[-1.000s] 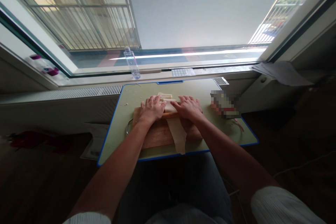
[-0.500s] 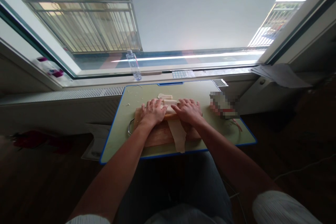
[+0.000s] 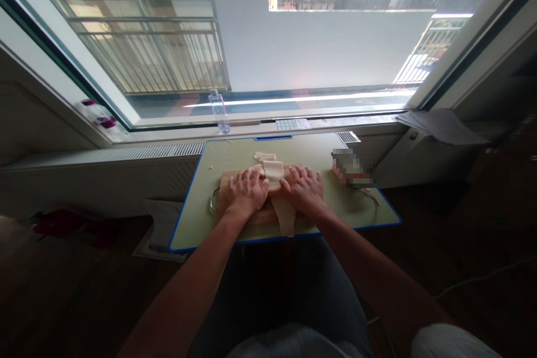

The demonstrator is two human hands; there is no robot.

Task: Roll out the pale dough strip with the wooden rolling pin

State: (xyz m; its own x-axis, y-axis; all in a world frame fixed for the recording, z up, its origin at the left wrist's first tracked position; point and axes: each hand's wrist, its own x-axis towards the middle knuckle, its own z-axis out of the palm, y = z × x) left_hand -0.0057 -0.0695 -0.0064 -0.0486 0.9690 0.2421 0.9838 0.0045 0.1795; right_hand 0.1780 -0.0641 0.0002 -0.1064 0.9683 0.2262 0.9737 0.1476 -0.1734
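A wooden rolling pin lies across a long strip of dough on a wooden cutting board. My left hand rests palm down over the pin's left part, fingers spread and pointing away from me. Over the right part lies my right hand, likewise open and flat. Most of the pin is hidden under both hands. The dough's near end hangs past the board's front edge, and its far part runs beyond the pin. A metal handle sticks out at the board's left side.
The board stands on a small pale-green table with a blue rim. A blurred-out package lies at its right, small dough scraps at its left. A clear bottle stands on the windowsill; papers lie at the right.
Both hands and the rolling pin have moved toward me over the board. More dough shows beyond the pin. The view has also shifted slightly.
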